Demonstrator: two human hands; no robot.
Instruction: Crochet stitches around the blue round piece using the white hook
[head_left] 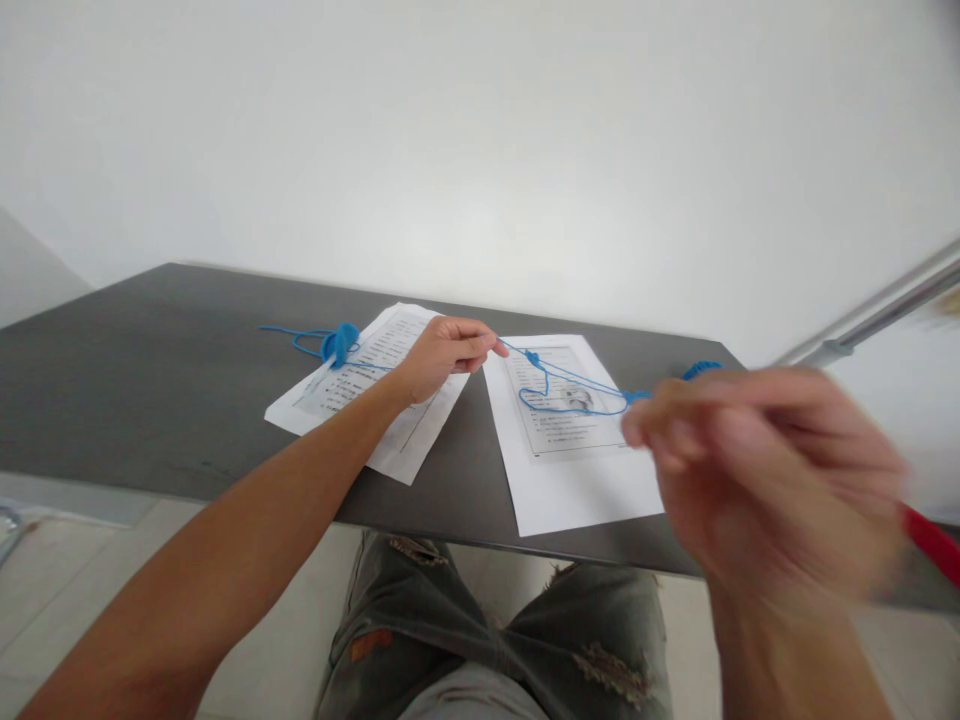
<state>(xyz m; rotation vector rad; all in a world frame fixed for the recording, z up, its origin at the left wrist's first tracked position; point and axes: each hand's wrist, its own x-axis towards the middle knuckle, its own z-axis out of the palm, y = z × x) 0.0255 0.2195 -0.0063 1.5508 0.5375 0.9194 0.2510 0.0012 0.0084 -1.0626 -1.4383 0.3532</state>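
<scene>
The fingers of the left hand (444, 352) were pressed together at the tips, pinching a thin strand of blue yarn (571, 410). The fingers of the right hand (776, 475) were curled closed on the yarn's other end, though blur hid the exact pinch. Between the two sets of fingers, the yarn ran in strands and a loose, sagging loop, with a small knot (532, 357) near the left fingertips. Beneath that stretch was a printed sheet (540, 490) with a framed block of text and a grey picture. Just beyond the right fingers, a ribbed blue yarn bundle (703, 369) showed partly. Left of the left fingers, a second printed sheet (401, 455) lay at a slant, partly hidden by the hand, with a blue yarn clump (343, 343) at its far left edge and a loose tail beyond. Both sheets lay on the dark counter (195, 400), before a white wall (450, 150).
</scene>
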